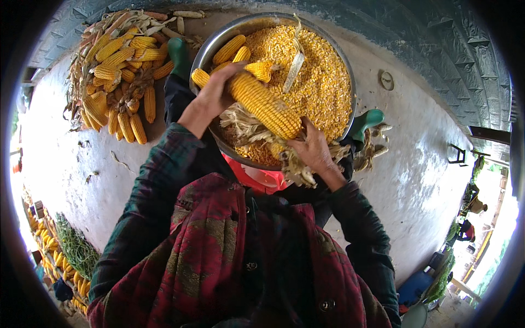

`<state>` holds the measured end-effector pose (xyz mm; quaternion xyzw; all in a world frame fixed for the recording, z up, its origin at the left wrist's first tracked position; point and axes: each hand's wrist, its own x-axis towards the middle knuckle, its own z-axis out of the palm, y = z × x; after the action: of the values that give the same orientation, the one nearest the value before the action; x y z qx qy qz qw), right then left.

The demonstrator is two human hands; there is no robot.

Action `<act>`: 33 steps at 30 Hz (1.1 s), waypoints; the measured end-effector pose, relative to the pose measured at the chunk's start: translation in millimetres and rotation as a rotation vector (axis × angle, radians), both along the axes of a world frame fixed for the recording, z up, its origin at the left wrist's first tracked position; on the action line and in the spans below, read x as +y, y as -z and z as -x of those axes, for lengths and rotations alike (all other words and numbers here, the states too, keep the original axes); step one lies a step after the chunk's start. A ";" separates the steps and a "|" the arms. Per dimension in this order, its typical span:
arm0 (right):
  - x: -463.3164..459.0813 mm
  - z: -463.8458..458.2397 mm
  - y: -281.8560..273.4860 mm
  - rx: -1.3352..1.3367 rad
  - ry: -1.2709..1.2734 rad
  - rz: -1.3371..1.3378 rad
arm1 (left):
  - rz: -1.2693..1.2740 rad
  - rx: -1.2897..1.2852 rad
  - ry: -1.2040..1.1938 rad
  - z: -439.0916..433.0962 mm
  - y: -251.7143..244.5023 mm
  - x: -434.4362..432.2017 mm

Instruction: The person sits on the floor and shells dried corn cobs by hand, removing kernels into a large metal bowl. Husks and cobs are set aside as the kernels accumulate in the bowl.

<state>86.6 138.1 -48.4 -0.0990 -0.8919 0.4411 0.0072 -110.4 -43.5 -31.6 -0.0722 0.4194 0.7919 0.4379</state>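
A large ear of yellow corn slants between my two hands above a wide metal basin. Around its upper end wraps my left hand, slightly blurred. My right hand grips the lower end, its thumb by the kernels. Dry husks hang beside and under that hand; whether they join this ear is hidden. The steel basin holds loose kernels, and a bare cob with a husk stem lies on them. Several whole ears rest at the basin's left side, and more husks lie beneath the held ear.
Left of the basin lies a heap of corn ears with husks. Green boots flank the basin, and a red plastic object shows below it. Stripped cobs lie right. A ring-shaped object is on the concrete floor.
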 end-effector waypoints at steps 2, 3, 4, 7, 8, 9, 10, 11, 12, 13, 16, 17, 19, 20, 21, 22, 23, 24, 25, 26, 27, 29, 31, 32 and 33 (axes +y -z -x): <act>10.9 -1.2 -5.4 -0.044 -0.057 -0.009 | -0.091 -0.146 0.077 -4.9 21.9 -27.9; 14.8 -1.0 -6.9 -0.069 -0.072 -0.014 | -0.142 -0.184 0.100 -13.7 30.9 -40.7; 18.0 -1.0 -8.0 -0.039 -0.104 -0.010 | -0.114 -0.140 0.170 -17.9 37.8 -48.2; 27.3 0.8 -10.8 -0.025 -0.049 -0.115 | -0.136 -0.018 0.476 -25.8 44.7 -59.1; 31.8 1.1 -12.9 -0.107 0.008 -0.093 | -0.120 0.016 0.580 -25.4 42.7 -58.7; 34.9 1.4 -15.0 -0.084 0.006 -0.116 | -0.105 0.052 0.681 -25.4 39.3 -57.1; 38.2 1.4 -17.9 -0.070 0.017 -0.137 | -0.097 0.051 0.720 -25.3 35.2 -55.3; 40.4 1.3 -21.1 -0.060 0.034 -0.158 | -0.155 0.037 0.722 -27.1 30.9 -52.2; 41.5 1.3 -24.5 -0.064 0.050 -0.209 | -0.223 0.026 0.725 -31.4 26.9 -49.3; 41.6 1.1 -28.2 0.002 0.008 -0.227 | -0.269 0.016 0.723 -37.4 23.3 -45.9; 35.7 0.5 -37.8 0.165 -0.116 -0.292 | -0.236 -0.201 0.740 -71.8 17.1 -35.9; 32.5 -0.4 -40.1 0.217 -0.145 -0.334 | -0.241 -0.331 0.748 -86.6 16.5 -30.3; 25.9 -4.8 -42.9 0.271 -0.188 -0.435 | -0.235 -0.350 0.872 -104.3 15.3 -17.5; 24.2 -7.6 -43.3 0.324 -0.079 -0.477 | -0.082 -0.291 0.867 -110.6 14.4 -10.4; 22.3 -13.3 -43.4 0.359 0.100 -0.381 | -0.017 -0.260 0.867 -115.2 12.7 -2.7; 18.6 -22.4 -42.6 0.327 0.269 -0.299 | 0.046 -0.229 0.862 -118.7 9.8 2.2; 16.0 -31.2 -41.5 0.297 0.434 -0.215 | 0.035 -0.112 0.813 -120.3 6.2 6.7; 11.6 -38.8 -38.2 0.024 0.572 0.131 | 0.024 0.005 0.762 -121.4 1.6 9.3; 10.0 -44.3 -35.0 -0.171 0.541 0.240 | 0.100 0.097 0.732 -123.0 -3.1 12.5; 7.5 -49.0 -31.5 -0.148 0.556 0.590 | 0.055 0.122 0.740 -121.8 -8.2 12.5; 5.2 -49.4 -26.5 -0.242 0.657 0.913 | 0.042 0.200 0.753 -122.2 -12.4 13.8; 4.8 -49.6 -19.8 -0.024 0.637 1.233 | -0.057 0.365 0.759 -122.0 -17.8 15.6; 6.4 -37.7 -11.6 0.170 0.431 1.522 | 0.085 0.521 0.929 -119.2 -18.8 16.0; 5.1 -34.5 -8.3 0.241 0.556 1.361 | 0.095 0.575 0.976 -118.3 -17.7 15.5; 4.4 -31.4 -5.4 0.220 0.558 1.302 | 0.153 0.622 1.049 -117.2 -15.6 14.8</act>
<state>118.0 142.5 -43.0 -0.2625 -0.3832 0.8729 0.1492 6.8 -28.7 -16.1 0.3469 0.5628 0.4226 0.6199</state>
